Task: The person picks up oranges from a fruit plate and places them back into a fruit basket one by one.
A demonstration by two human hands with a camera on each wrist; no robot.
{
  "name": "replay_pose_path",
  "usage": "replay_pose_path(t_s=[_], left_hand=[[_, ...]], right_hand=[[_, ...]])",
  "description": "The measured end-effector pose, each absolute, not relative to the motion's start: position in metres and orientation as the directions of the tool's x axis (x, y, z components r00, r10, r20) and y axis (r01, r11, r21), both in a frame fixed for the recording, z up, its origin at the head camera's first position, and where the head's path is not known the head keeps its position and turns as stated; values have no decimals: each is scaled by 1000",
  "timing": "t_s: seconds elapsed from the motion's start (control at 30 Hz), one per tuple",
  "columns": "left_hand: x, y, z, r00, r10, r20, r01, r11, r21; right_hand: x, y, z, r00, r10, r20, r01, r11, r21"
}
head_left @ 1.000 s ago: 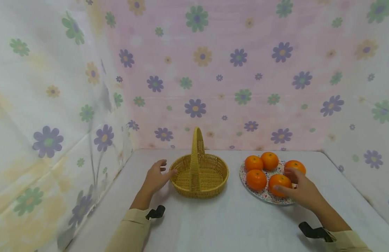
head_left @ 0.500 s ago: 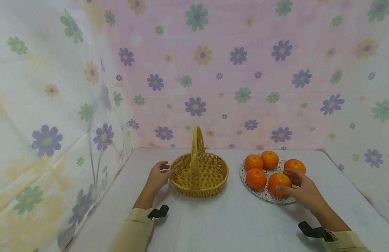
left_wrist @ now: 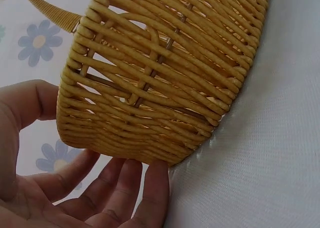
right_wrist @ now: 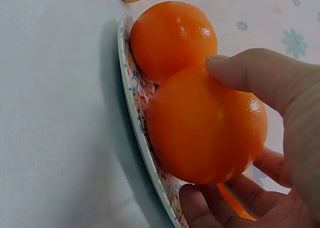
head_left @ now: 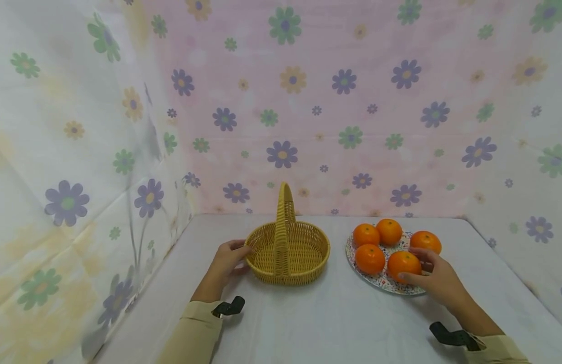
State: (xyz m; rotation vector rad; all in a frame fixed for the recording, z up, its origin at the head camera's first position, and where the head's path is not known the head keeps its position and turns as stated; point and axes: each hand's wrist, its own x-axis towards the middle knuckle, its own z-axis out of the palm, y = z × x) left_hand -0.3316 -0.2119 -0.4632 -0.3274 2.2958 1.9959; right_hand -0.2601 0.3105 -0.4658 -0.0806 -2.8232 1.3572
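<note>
Left hand [head_left: 228, 260] pinches the rim of a wicker basket [head_left: 303, 278]; right hand [head_left: 439, 279] holds the front-right orange [head_left: 403, 266] on a patterned plate [head_left: 383, 283] — four other oranges [head_left: 370, 259] nearby. White tabletop [head_left: 308, 323], flowered fabric [head_left: 317, 91] behind.

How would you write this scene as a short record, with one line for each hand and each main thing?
left hand: grips the near-left side of the basket, thumb at the rim
right hand: thumb and fingers around the nearest orange
basket: woven, handle up, left of the plate
plate: patterned, bears five oranges
orange in grasp: front right of the plate
surface: white cloth
</note>
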Motion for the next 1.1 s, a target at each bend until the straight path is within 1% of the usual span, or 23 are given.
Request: replay_pose_path(t_s=[0.1,0.5,0.93,1.1], left_hand=[[-331,-213,-463,-971,-110,-213,-224,98,970],[-334,-218,-468,-971,-95,-220,-226,63,972],[-333,-221,-469,-972,-67,-226,-231,68,971],[-331,-220,-467,-971,-60,-231,-235,68,970]], right_hand=[[-261,310,-467,-998,64,-25,59,618,-784],[-259,309,-463,-995,94,-39,89,615,-783],[-254,309,-455,-993,115,-15,83,608,-790],[-253,308,-448,-994,109,20,53,620,-783]])
